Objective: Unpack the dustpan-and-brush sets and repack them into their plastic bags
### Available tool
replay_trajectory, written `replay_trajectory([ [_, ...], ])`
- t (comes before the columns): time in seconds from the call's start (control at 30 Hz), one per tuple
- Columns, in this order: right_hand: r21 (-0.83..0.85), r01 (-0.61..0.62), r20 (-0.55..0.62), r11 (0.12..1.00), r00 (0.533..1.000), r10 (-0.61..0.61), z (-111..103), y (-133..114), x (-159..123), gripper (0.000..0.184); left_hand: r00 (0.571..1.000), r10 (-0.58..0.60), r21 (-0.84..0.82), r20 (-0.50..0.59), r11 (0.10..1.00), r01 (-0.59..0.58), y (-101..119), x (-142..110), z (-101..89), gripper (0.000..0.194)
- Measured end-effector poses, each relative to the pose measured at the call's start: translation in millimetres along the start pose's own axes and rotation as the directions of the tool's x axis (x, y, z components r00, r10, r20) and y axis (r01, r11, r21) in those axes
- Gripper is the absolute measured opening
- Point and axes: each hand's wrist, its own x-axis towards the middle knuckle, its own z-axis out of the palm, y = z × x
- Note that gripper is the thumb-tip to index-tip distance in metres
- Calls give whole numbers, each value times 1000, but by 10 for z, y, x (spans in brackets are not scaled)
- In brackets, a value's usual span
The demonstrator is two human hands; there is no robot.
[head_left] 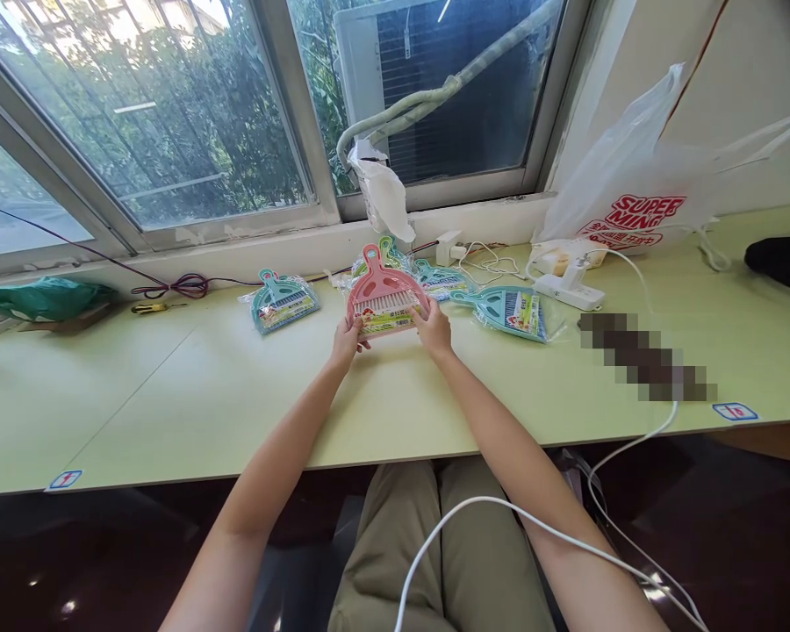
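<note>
The left hand (348, 341) and the right hand (434, 329) are closed on two sides of the pink dustpan (383, 284), which is between them, over the table (237, 386). Left of this grip lies a wrapped dustpan (283, 303); beyond it is the window (214, 114).

Bare forearms (290, 430) and olive-khaki trousers (391, 527) with soft creases along the thighs

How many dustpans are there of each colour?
Pink dustpan: 1, held between the left hand and the right hand.
Greenish dustpans: at least 4, some partly hidden behind the pink one, so I can't rule out more.
Total: at least 5.
</note>
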Motion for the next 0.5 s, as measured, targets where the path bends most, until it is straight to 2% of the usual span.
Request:
replay_trajectory([
  [0.07, -91, 26, -10, 996, 1000, -27, -6, -30, -23, 64, 999, 37, 24, -7, 999, -36, -4, 3, -5, 25],
  [0.17, -136, 14, -16, 991, 1000, -17, -15, -49, -40, 71, 997, 75, 63, -18, 995, -74, -17, -4, -1, 26],
  [0.33, -101, -74, -55, 992, 996, 68, -11, 14, -3, 65, 997, 66, 105, 31, 992, -69, -36, -31, 31, 30],
  [0.5, -106, -33, -65, 994, 998, 26, -1, 14, -7, 61, 1000, 2, 163, 9, 987, -3, -19, -29, 31, 41],
])
